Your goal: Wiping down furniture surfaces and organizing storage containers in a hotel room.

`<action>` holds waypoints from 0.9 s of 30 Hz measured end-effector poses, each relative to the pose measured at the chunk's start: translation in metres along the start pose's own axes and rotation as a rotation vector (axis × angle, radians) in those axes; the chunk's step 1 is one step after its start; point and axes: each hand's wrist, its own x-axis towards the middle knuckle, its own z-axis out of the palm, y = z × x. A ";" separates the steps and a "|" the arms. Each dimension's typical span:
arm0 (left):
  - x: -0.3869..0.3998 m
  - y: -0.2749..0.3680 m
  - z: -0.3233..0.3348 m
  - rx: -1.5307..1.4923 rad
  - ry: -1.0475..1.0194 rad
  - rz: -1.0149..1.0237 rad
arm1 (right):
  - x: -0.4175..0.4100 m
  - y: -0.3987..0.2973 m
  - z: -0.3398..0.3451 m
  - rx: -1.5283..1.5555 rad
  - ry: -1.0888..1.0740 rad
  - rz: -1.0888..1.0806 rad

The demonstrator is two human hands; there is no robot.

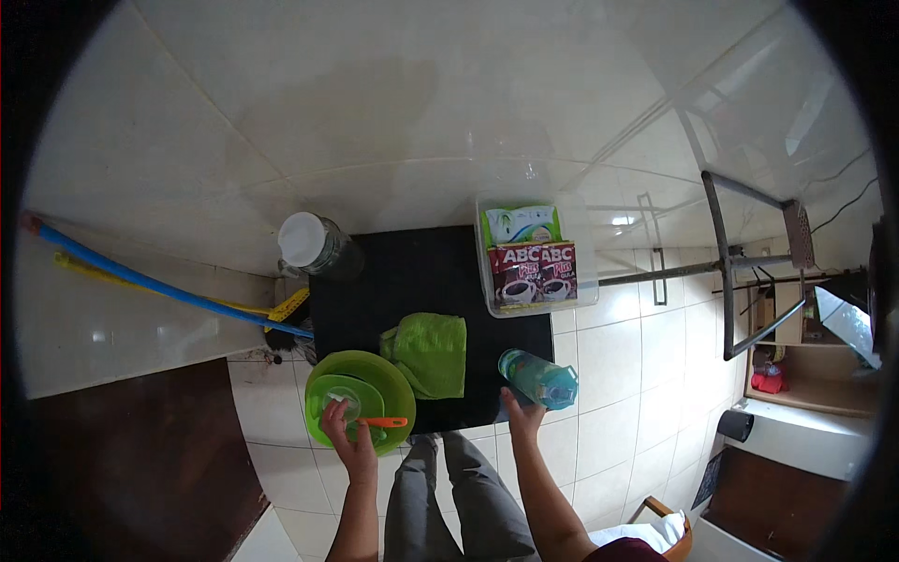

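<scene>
My left hand point(349, 446) is over a green plastic basin point(402, 383), its fingers and thumb around a small clear plastic cup point(349, 399). Something white point(337, 398) shows at the fingertips. An orange handle point(385, 422) sticks out beside the thumb; what it belongs to is hidden. Inside the basin lies a lighter green container point(371, 395). My right hand point(524, 420) is at a teal translucent bottle point(539, 381) by the right front corner of a black tabletop point(414, 274). The thumb shows on the bottle's near side, while the fingers are hidden behind it.
A folded green cloth point(432, 355) lies mid-table. Behind stand a clear jug with a white lid point(303, 239) and a clear plastic box point(588, 298) holding coffee packets point(537, 274) and a wipes pack point(521, 225). Broom handles point(168, 286) lean left; a metal frame point(727, 281) stands right.
</scene>
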 end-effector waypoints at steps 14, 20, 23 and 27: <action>-0.042 -0.044 -0.051 0.051 0.440 -0.343 | 0.060 0.003 0.154 -0.951 -0.308 -0.763; -0.067 -0.109 -0.058 -0.466 0.426 -0.869 | 0.147 -0.056 0.215 -1.005 -0.348 -0.534; -0.075 -0.124 -0.057 -0.648 0.128 -1.025 | 0.145 -0.056 0.214 -0.988 -0.401 -0.623; -0.083 -0.129 -0.043 -0.792 0.077 -1.001 | 0.091 -0.010 0.168 -0.981 -0.450 -0.801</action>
